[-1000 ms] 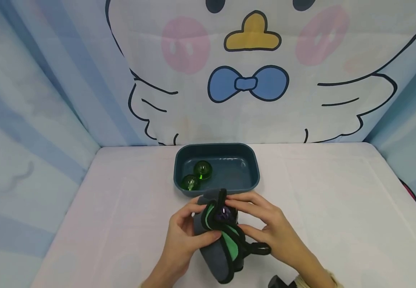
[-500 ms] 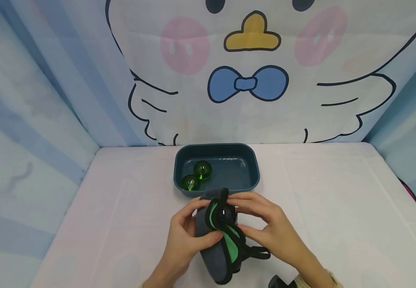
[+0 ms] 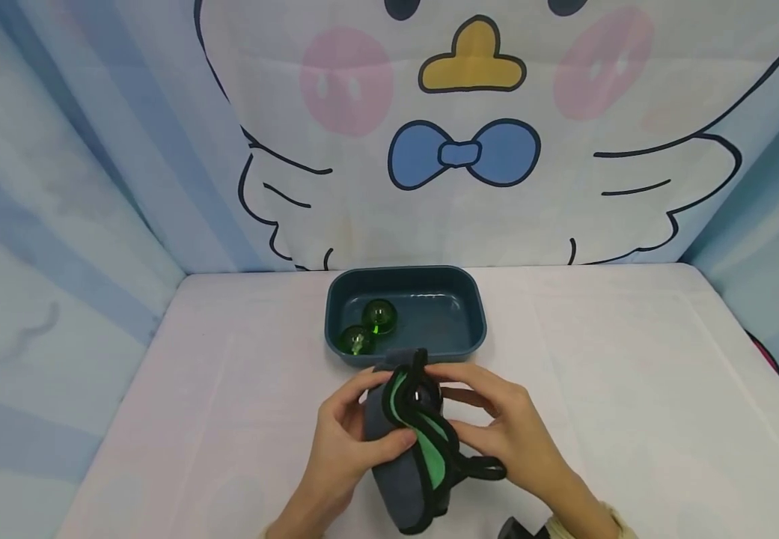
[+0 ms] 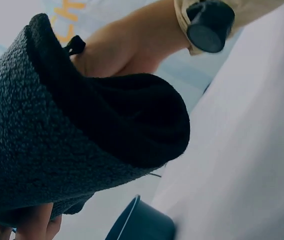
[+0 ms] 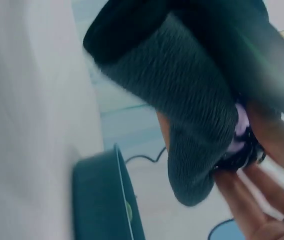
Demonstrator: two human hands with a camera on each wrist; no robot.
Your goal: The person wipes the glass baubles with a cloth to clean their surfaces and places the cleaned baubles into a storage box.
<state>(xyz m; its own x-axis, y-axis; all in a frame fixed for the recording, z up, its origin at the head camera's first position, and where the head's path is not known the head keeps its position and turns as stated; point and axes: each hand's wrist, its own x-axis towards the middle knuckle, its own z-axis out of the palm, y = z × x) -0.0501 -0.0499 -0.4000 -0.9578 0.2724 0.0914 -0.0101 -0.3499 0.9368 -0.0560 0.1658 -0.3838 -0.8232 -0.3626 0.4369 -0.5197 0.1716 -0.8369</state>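
Note:
A thick grey cloth (image 3: pixel 394 486) with black edging, a green inner side and a black loop is folded over a dark purple ball (image 5: pixel 241 131). My left hand (image 3: pixel 343 438) grips the cloth from the left, thumb on the green fold. From the other side, my right hand (image 3: pixel 517 419) pinches the ball where it shows beyond the cloth. Only a dark bit of the ball is visible in the head view. The left wrist view is mostly filled by the cloth's grey outer face. Both hands are above the table, just in front of a blue-green box.
The blue-green box (image 3: pixel 439 308) stands at the table's far edge with two clear green balls, a rear one (image 3: pixel 379 317) and a front one (image 3: pixel 357 340), at its left. A black device (image 3: pixel 518 528) sits at my right wrist. Curtains enclose the white table (image 3: pixel 631 389).
The cloth has shifted slightly in my hands, and its fold now covers more of the purple ball. Its loop has wobbled. Both hands stay in nearly the same place, still gripping.

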